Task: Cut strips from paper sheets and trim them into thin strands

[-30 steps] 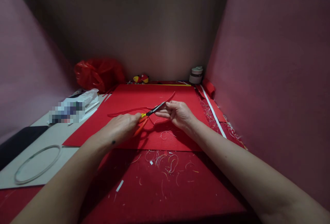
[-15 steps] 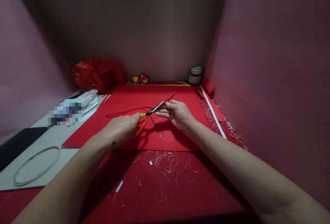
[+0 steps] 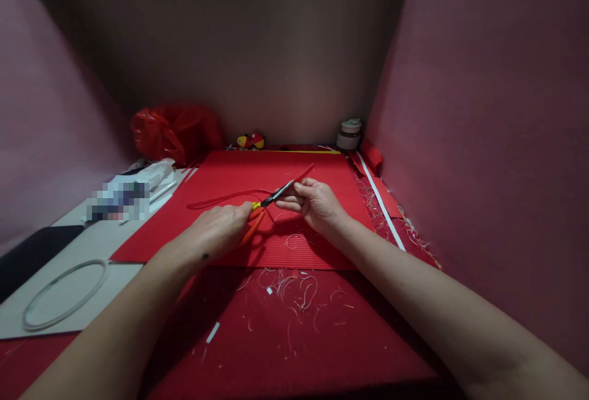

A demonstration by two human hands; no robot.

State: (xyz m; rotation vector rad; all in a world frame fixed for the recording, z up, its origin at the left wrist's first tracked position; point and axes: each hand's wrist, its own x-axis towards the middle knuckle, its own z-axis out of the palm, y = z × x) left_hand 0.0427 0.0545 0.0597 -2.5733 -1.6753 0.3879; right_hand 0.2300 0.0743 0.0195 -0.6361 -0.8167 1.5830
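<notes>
Over a red ribbed sheet [image 3: 276,167], my left hand [image 3: 225,225] is closed on scissors [image 3: 270,199] with yellow and orange handles, their blades pointing up to the right. A thin red strip [image 3: 304,173] is pinched between thumb and forefinger of my right hand [image 3: 317,200], close to the blade tips. The strip passes by the blades, and a long curved part trails left above my left hand. The other fingers of my right hand are extended under the blades. Whether the blades touch the strip cannot be made out.
A red plastic bag [image 3: 177,133] and small toys [image 3: 251,140] stand at the back; a lidded jar [image 3: 348,135] is back right. A clear ring [image 3: 64,296] lies on the pale board at left. Thread scraps [image 3: 299,289] litter the red cloth.
Both hands keep nearly the same pose. The scissor blades look slightly more closed, and the strip has barely shifted.
</notes>
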